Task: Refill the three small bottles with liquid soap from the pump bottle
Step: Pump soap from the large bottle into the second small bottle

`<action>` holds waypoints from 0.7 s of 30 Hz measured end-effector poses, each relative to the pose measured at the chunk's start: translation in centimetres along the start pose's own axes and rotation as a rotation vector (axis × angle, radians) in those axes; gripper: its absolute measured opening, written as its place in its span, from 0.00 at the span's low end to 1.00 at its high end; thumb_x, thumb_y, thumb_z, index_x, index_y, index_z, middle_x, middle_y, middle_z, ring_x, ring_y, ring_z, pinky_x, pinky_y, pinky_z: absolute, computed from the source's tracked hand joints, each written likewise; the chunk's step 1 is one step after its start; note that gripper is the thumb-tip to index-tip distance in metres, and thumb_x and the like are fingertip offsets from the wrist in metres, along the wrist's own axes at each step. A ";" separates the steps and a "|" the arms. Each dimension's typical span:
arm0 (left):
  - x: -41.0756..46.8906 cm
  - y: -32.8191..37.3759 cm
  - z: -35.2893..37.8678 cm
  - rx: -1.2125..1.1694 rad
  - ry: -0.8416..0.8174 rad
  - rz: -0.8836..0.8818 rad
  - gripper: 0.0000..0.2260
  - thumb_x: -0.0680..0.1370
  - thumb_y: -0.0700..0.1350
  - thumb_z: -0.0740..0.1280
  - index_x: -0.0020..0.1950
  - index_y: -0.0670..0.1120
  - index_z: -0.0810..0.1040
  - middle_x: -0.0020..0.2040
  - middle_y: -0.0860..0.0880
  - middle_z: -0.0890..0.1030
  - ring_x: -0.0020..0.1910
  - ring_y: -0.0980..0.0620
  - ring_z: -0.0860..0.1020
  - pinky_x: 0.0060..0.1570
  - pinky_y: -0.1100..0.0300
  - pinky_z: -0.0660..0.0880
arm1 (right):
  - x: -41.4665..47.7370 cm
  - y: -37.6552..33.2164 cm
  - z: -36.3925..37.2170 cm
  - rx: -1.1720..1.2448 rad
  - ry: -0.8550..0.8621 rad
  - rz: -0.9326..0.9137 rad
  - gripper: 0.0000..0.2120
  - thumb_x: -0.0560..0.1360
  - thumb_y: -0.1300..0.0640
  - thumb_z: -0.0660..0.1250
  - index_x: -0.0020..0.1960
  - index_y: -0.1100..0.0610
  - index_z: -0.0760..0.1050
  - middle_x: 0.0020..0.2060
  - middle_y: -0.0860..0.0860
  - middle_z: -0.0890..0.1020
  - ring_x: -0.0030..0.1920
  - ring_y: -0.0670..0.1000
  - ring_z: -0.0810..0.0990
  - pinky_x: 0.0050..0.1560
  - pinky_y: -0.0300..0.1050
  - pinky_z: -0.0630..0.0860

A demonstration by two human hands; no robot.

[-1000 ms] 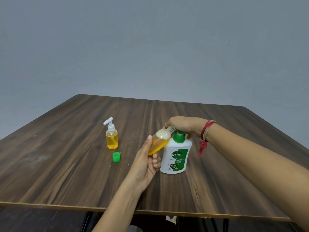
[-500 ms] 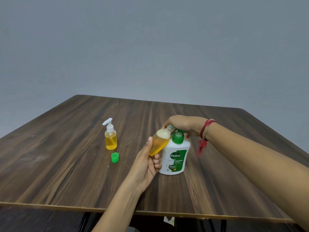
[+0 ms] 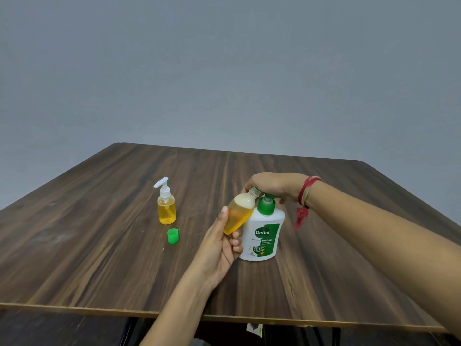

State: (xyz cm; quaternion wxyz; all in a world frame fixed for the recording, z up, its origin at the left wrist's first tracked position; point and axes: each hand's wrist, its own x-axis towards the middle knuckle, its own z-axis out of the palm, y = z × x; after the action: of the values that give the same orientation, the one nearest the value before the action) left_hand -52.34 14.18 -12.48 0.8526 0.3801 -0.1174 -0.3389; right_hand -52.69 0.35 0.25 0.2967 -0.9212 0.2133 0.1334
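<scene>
Fingers (image 3: 235, 242) of the left hand (image 3: 219, 248) curl round the base of the small bottle (image 3: 238, 213), holding it tilted with its neck up against the nozzle of the pump bottle (image 3: 264, 236). The right hand (image 3: 272, 186) curls over the pump head from above. The pump bottle stands mid-table (image 3: 99, 245). A second bottle (image 3: 166, 208) and a green cap (image 3: 172, 236) sit well left of both hands.

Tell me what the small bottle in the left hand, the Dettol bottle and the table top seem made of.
The small bottle looks like clear plastic: amber soap shows through. The Dettol bottle is opaque white plastic, slightly glossy. The table top is dark wood grain, probably matte laminate, given its pale edge band.
</scene>
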 end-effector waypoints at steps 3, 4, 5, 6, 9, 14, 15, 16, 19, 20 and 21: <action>0.0 0.0 0.0 0.007 -0.007 0.000 0.15 0.73 0.57 0.65 0.45 0.45 0.73 0.29 0.49 0.70 0.25 0.58 0.69 0.26 0.67 0.70 | 0.4 0.4 0.1 0.003 -0.003 -0.004 0.21 0.73 0.56 0.57 0.64 0.62 0.73 0.48 0.57 0.78 0.46 0.54 0.72 0.56 0.54 0.70; 0.0 -0.2 -0.1 0.003 -0.007 -0.004 0.16 0.73 0.57 0.65 0.46 0.44 0.73 0.29 0.49 0.70 0.25 0.58 0.70 0.26 0.67 0.71 | 0.5 0.5 0.3 0.002 0.000 0.000 0.21 0.73 0.56 0.57 0.63 0.62 0.73 0.48 0.56 0.77 0.46 0.54 0.72 0.54 0.52 0.70; 0.0 -0.3 -0.2 -0.002 -0.010 -0.005 0.17 0.73 0.57 0.65 0.47 0.44 0.73 0.29 0.49 0.71 0.25 0.58 0.70 0.27 0.67 0.72 | 0.4 0.6 0.4 0.007 0.001 -0.009 0.21 0.74 0.57 0.56 0.63 0.62 0.73 0.47 0.55 0.76 0.45 0.54 0.71 0.48 0.47 0.69; 0.0 -0.4 -0.4 -0.007 -0.016 -0.004 0.17 0.73 0.57 0.65 0.49 0.43 0.73 0.30 0.49 0.72 0.26 0.57 0.71 0.27 0.66 0.73 | 0.3 0.4 0.3 0.023 0.010 -0.016 0.20 0.74 0.57 0.56 0.63 0.62 0.73 0.46 0.54 0.76 0.44 0.53 0.71 0.43 0.44 0.68; -0.1 -0.3 -0.4 -0.035 -0.039 -0.018 0.18 0.72 0.57 0.65 0.50 0.42 0.73 0.31 0.48 0.73 0.26 0.57 0.73 0.28 0.66 0.75 | 0.2 0.3 -0.1 0.106 0.014 -0.020 0.19 0.75 0.54 0.55 0.59 0.59 0.77 0.41 0.51 0.80 0.40 0.50 0.74 0.43 0.43 0.70; -0.7 -0.4 -0.5 -0.112 -0.077 -0.065 0.18 0.72 0.57 0.65 0.49 0.42 0.73 0.31 0.48 0.73 0.26 0.56 0.73 0.28 0.66 0.75 | 0.5 1.0 -0.5 0.144 -0.014 -0.028 0.21 0.71 0.47 0.56 0.57 0.53 0.77 0.38 0.44 0.84 0.48 0.50 0.77 0.64 0.60 0.65; -0.8 -0.5 -0.6 -0.120 -0.082 -0.073 0.18 0.72 0.57 0.65 0.49 0.42 0.74 0.31 0.48 0.73 0.26 0.56 0.74 0.28 0.67 0.75 | 0.4 1.1 -0.5 0.158 -0.021 -0.038 0.20 0.71 0.45 0.56 0.56 0.52 0.78 0.37 0.44 0.84 0.48 0.50 0.76 0.64 0.61 0.64; -0.9 -0.4 -0.5 -0.126 -0.086 -0.080 0.19 0.72 0.57 0.65 0.49 0.42 0.74 0.31 0.48 0.73 0.26 0.56 0.74 0.28 0.66 0.75 | 0.4 1.2 -0.6 0.168 -0.029 -0.048 0.20 0.72 0.41 0.57 0.53 0.51 0.78 0.37 0.44 0.84 0.48 0.50 0.76 0.65 0.61 0.63; -1.2 0.1 -0.3 -0.162 -0.091 -0.098 0.18 0.72 0.57 0.65 0.48 0.41 0.76 0.32 0.47 0.74 0.27 0.56 0.75 0.28 0.66 0.76 | 0.2 1.2 -0.9 0.209 -0.037 -0.087 0.27 0.72 0.30 0.54 0.51 0.50 0.78 0.42 0.46 0.83 0.49 0.49 0.78 0.64 0.56 0.64; -1.3 0.3 -0.2 -0.179 -0.090 -0.099 0.18 0.72 0.56 0.65 0.48 0.41 0.77 0.32 0.47 0.74 0.27 0.56 0.76 0.28 0.66 0.76 | -0.1 1.1 -1.1 0.231 -0.030 -0.104 0.31 0.72 0.28 0.52 0.52 0.51 0.79 0.44 0.47 0.83 0.48 0.48 0.79 0.63 0.53 0.67; -1.4 0.4 -0.2 -0.195 -0.087 -0.096 0.18 0.72 0.56 0.65 0.48 0.41 0.77 0.32 0.47 0.74 0.27 0.56 0.76 0.28 0.66 0.77 | -0.5 1.1 -1.3 0.259 -0.021 -0.120 0.34 0.71 0.27 0.51 0.53 0.53 0.79 0.46 0.48 0.83 0.48 0.48 0.79 0.60 0.51 0.69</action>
State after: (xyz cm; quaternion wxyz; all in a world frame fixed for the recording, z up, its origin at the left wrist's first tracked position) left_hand -53.08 15.41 -12.19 0.8625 0.2853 -0.1027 -0.4053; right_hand -53.44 -1.04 0.91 0.4229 -0.8848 0.1703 0.0964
